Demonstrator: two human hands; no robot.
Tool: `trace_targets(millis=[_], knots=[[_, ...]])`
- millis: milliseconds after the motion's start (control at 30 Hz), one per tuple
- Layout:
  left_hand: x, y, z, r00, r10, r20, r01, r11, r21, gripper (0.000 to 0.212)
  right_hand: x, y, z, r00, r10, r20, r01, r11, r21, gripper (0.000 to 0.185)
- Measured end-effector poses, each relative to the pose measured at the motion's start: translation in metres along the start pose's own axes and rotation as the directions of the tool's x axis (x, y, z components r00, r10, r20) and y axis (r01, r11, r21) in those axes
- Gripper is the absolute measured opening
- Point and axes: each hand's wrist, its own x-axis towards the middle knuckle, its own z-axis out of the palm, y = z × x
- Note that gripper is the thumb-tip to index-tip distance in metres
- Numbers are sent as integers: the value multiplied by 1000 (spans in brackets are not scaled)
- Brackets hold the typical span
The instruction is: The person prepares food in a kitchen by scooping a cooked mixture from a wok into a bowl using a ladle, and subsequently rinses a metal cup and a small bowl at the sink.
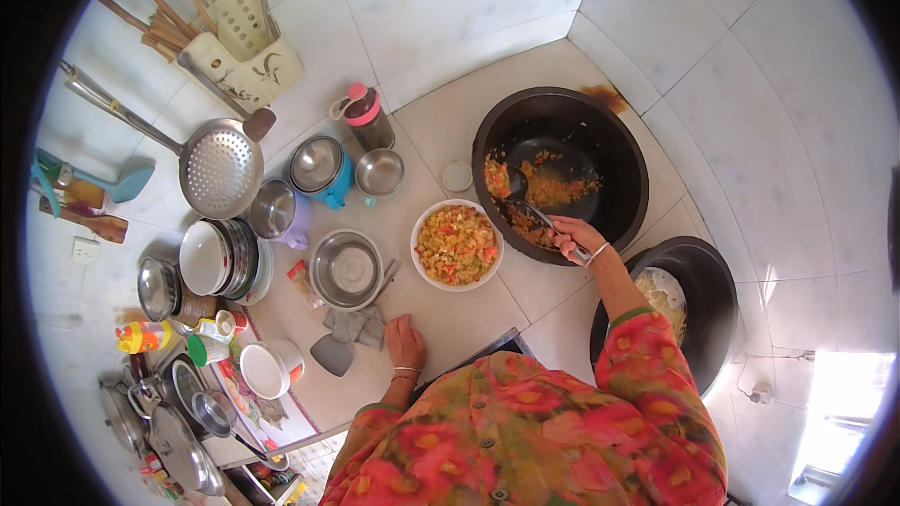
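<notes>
My right hand (576, 237) grips the metal handle of a ladle (518, 186) inside a large dark pot (598, 119). Cooked orange-yellow food (555, 186) with red pieces clings to the pot's bottom and near side, some of it beside the ladle's dark bowl. Just left of the pot stands a white bowl (415, 263) heaped with the same kind of food. My left hand (406, 341) rests on the counter, fingers curled, beside a folded grey cloth (355, 327). Whether its fingers touch the cloth or hold anything is hard to see.
A steel basin (320, 267) sits left of the white bowl. Stacked plates (204, 256), steel cups (273, 209) and a pink-lidded bottle (373, 128) line the back. A perforated skimmer (219, 169) hangs on the wall. Another dark pot (714, 309) stands at the right, below my forearm.
</notes>
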Motion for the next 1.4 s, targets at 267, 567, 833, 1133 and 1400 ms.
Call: trace_targets(millis=[267, 567, 833, 1133, 1400], knots=[[0, -2, 3, 1000, 12, -3, -12, 1000, 8, 27, -19, 4, -23, 989, -47, 143, 26, 989, 145, 37], [-5, -7, 1, 1000, -5, -9, 5, 1000, 12, 26, -105, 13, 26, 989, -138, 47, 140, 989, -42, 37], [-7, -11, 3, 1000, 0, -30, -1, 1000, -23, 28, -131, 51, 72, 987, -161, 23, 157, 907, -391, 39], [-6, -9, 0, 997, 20, -71, -24, 998, -56, 27, -105, 121, 101, 924, -374, 81, 187, 256, -948, 45], [-8, -13, 0, 998, -4, -58, 0, 997, -78, 27, -103, 131, 97, 647, -511, 565, 339, -472, -814, 39]])
